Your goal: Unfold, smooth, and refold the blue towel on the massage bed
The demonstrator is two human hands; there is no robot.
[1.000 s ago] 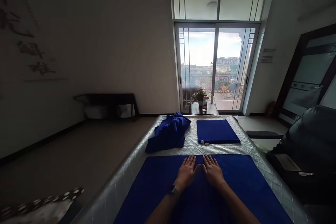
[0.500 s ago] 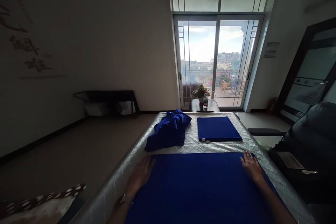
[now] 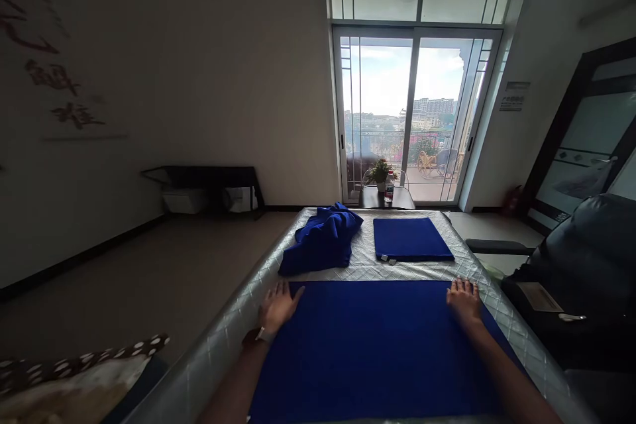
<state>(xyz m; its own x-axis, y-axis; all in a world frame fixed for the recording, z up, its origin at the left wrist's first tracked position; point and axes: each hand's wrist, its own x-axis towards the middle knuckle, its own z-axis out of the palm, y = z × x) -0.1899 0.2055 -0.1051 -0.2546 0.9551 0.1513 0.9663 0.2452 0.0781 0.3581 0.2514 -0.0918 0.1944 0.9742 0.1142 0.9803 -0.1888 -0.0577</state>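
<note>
A dark blue cloth (image 3: 377, 351) lies spread flat in front of me, its far edge straight. My left hand (image 3: 279, 308) rests open at its far left corner, palm down, thumb pointing inward over the fabric. On the far right corner lies my right hand (image 3: 464, 299), flat with fingers apart. Beyond the spread cloth, a crumpled blue cloth (image 3: 325, 238) is heaped on the left. To its right sits a neatly folded blue cloth (image 3: 412, 238) with small white tags on its near edge.
Everything lies on a mattress (image 3: 365, 269) with a silvery quilted cover. A black armchair (image 3: 581, 258) stands close on the right. Past the far end is a small table (image 3: 372, 197) with a potted plant (image 3: 381, 172) and a bottle (image 3: 389, 189). A polka-dot pillow (image 3: 89, 371) shows at lower left.
My left hand has slid forward along the cloth's left edge to its far corner. My right hand has shifted slightly. The spread cloth's near edge now shows at the bottom.
</note>
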